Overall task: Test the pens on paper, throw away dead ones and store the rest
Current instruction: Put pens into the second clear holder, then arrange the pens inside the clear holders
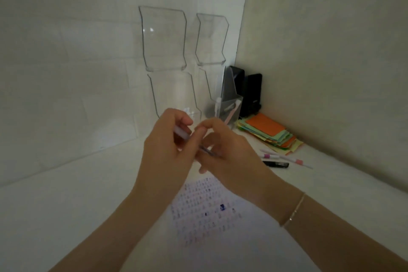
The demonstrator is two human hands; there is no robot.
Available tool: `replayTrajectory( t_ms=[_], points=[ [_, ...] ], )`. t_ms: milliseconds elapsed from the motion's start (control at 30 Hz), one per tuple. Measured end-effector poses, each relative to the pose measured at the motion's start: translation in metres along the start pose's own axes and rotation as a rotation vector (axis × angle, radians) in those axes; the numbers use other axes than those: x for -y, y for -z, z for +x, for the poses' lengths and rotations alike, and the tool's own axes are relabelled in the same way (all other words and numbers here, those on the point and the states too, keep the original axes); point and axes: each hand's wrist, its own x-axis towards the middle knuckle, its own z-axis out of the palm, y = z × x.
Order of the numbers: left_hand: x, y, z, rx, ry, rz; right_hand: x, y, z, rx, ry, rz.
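Note:
Both my hands meet above the white desk and hold one pale lilac pen [209,151] between them. My left hand [167,150] grips its capped end [181,134]. My right hand [229,150] pinches the clear barrel. Below them lies a paper sheet [207,212] with rows of printed marks and a dark blue scribble [222,206]. Three more pens [278,159] lie to the right: two white with pink bands, one black. A clear pen holder [229,108] behind my hands holds two pens.
Clear acrylic wall pockets [164,40] hang on the left wall near the corner. A stack of coloured paper notes [269,133] lies at the right. Two black objects [249,93] stand in the corner behind the holder.

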Motion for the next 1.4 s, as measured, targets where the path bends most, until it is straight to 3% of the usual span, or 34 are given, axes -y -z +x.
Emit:
replayTrajectory(
  t_ms=[133, 200, 400, 500, 667, 800, 967, 1067, 1167, 1300, 1333, 1400],
  points=[
    [-0.008, 0.004, 0.006, -0.002, 0.024, -0.182, 0.019, 0.005, 0.014, 0.042, 0.163, -0.071],
    [-0.007, 0.006, 0.008, 0.041, 0.073, -0.244, 0.028, 0.017, 0.028, 0.066, 0.143, 0.061],
    [0.02, 0.004, 0.005, 0.152, 0.079, -0.098, 0.01, 0.07, 0.117, -0.53, 0.014, -0.19],
    [0.037, 0.002, 0.003, 0.179, 0.072, 0.04, -0.004, 0.085, 0.144, -0.647, -0.04, -0.465],
    [0.051, 0.001, 0.005, 0.17, 0.087, 0.099, -0.018, 0.083, 0.162, -0.796, -0.04, -0.263],
    [0.051, 0.005, 0.008, 0.181, 0.107, 0.102, -0.038, 0.064, 0.157, -0.681, -0.099, -0.352],
    [0.055, 0.011, 0.009, 0.216, 0.112, 0.211, -0.065, 0.045, 0.151, -0.257, -0.267, -0.468],
    [0.054, 0.013, 0.008, 0.235, 0.087, 0.331, -0.066, 0.048, 0.148, -0.144, -0.276, -0.615],
    [0.053, 0.015, 0.008, 0.238, 0.07, 0.417, -0.073, 0.059, 0.145, -0.192, -0.244, -0.58],
    [0.052, 0.014, 0.005, 0.261, 0.051, 0.461, -0.087, 0.069, 0.11, -0.571, -0.089, -0.401],
    [0.052, 0.014, 0.005, 0.259, 0.053, 0.467, -0.094, 0.069, 0.097, -0.568, -0.097, -0.441],
    [0.052, 0.014, 0.004, 0.259, 0.053, 0.468, -0.111, 0.066, 0.074, -0.374, -0.149, -0.632]
  ],
)
